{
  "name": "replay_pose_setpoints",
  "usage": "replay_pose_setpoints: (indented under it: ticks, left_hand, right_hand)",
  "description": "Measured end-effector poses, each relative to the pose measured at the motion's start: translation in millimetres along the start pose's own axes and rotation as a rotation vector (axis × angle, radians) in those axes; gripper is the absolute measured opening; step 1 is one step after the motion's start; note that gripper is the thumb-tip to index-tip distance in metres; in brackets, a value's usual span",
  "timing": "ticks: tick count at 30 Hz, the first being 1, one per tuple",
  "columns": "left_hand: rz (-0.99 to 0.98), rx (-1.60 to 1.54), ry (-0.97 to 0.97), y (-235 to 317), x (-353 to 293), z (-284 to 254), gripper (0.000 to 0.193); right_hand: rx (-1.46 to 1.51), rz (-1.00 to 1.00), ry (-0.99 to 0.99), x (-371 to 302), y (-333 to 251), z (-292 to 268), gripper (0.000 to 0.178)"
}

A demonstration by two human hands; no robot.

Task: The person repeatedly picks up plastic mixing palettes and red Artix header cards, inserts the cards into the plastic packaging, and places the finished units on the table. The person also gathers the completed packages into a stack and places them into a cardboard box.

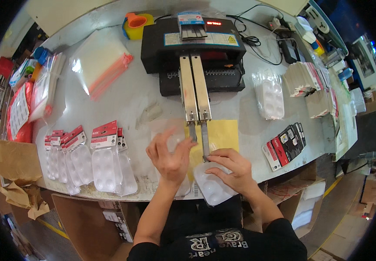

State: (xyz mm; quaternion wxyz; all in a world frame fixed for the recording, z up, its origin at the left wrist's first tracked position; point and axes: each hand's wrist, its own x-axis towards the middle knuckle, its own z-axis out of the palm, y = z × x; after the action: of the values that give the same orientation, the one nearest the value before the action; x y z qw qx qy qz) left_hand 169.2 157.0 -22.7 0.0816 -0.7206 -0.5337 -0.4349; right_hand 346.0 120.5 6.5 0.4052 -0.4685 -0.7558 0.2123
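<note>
My left hand has its fingers spread, slightly blurred, with the thumb by the end of the shorter metal slide bar. The fingertips of my right hand close on the end of the longer metal slide bar. Both bars stick out from two steel rails on a black stapling machine with a lit red display. Below my right hand lies a white plastic paint palette with round wells. Yellow sheet material lies beneath the bars. A second pale palette is partly hidden behind my left wrist.
Bagged palettes with red-and-white header cards lie at left, near clear bags. On the right are wrapped palettes, black-and-red cards and stacked cards. An opened box of staple strips sits on the machine. Cardboard boxes stand below.
</note>
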Motion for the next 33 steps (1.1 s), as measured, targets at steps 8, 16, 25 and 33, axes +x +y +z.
replay_pose_setpoints:
  ticks: [8, 16, 25, 33]
  left_hand:
    - [-0.179, -0.071, 0.130, -12, 30, 35, 0.062]
    - [-0.336, 0.164, -0.113, -36, 9, -6, 0.052]
    - [-0.544, 0.234, -0.391, -45, -67, -41, 0.036]
    - [-0.947, -0.429, -0.307, -31, -48, -49, 0.014]
  right_hand:
    - [-0.092, -0.024, 0.214, 8, 23, 23, 0.024]
    - [-0.253, -0.081, 0.445, 69, 48, 35, 0.035]
    - [-0.596, -0.472, -0.059, 102, -23, 98, 0.025]
    - [-0.397, -0.454, -0.391, 116, -44, 97, 0.044]
